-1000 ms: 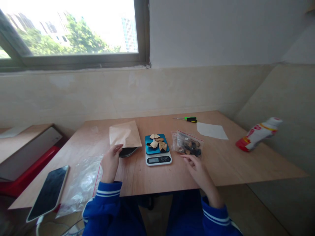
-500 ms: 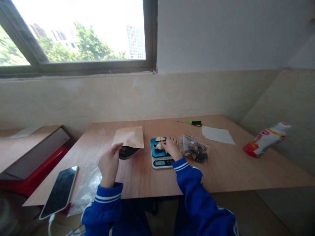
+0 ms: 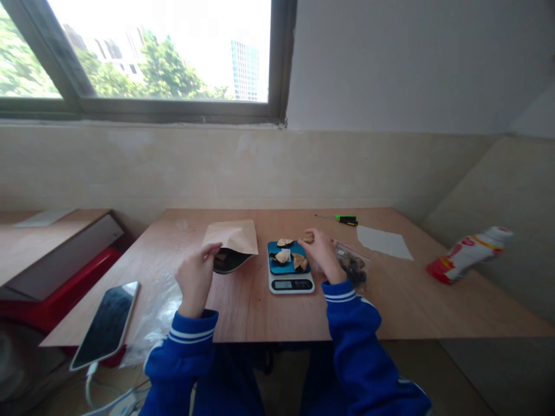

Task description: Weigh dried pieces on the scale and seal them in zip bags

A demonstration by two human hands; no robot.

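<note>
My left hand [image 3: 194, 283] is closed on the edge of a brown kraft paper bag [image 3: 232, 233], holding its dark-lined mouth open toward me. Pinched in the fingers of my right hand [image 3: 324, 254] is a tan dried mushroom [image 3: 306, 237], just above the far right corner of a kitchen scale [image 3: 292, 285]. Several tan, dark-edged dried mushroom pieces [image 3: 299, 262] lie on the scale's blue plate. The digits on its display are too small to read. Partly hidden behind my right hand and sleeve is a clear zip bag [image 3: 354, 267] with dark pieces inside.
A screwdriver [image 3: 336, 219] and a white paper sheet [image 3: 384, 242] lie at the back right. A red and white bottle [image 3: 470, 254] leans at the far right. On the left are a cabled phone [image 3: 106, 325] and a crumpled clear plastic bag [image 3: 158, 312].
My right hand has lifted off the scale plate and shifted right, a dried mushroom now visible in its fingers. More pieces on the plate show. My left hand keeps hold of the paper bag.
</note>
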